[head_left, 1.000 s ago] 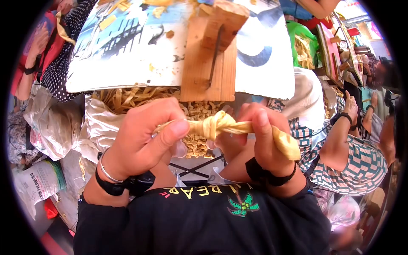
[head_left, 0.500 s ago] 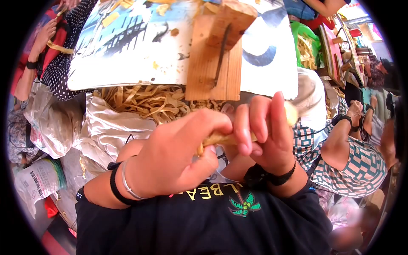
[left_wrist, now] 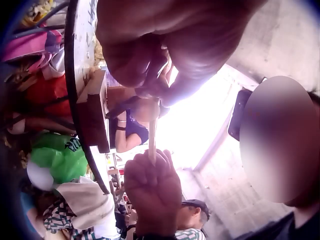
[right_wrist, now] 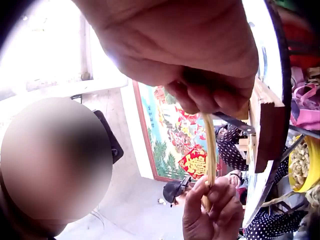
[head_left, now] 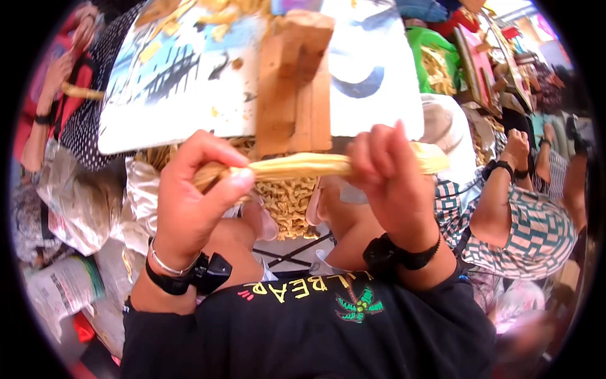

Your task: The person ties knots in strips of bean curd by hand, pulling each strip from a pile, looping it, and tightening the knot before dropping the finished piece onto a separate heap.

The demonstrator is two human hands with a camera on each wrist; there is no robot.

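Between my two hands a pale yellow, pliable strip (head_left: 297, 165) is stretched nearly level, its surface creased lengthwise. My left hand (head_left: 186, 196) pinches one end between thumb and curled fingers. The right hand (head_left: 391, 180) is curled round the other part, and a flat end of the strip sticks out beyond it. In the left wrist view the strip (left_wrist: 152, 135) runs straight from hand to hand. The right wrist view shows the strip (right_wrist: 211, 150) as a narrow band with no knot between the hands.
A wooden block stand (head_left: 293, 82) sits at the edge of the white, paint-marked tabletop (head_left: 183, 114). Below lies a heap of knotted yellow strips (head_left: 287, 205). A green bag (head_left: 435, 60) of strips stands at right. Other people sit close on both sides.
A second ago a knot showed in a strip between the hands. The hands came together, covering most of the strip, then drew apart; the stretch between them now lies straight and unknotted.
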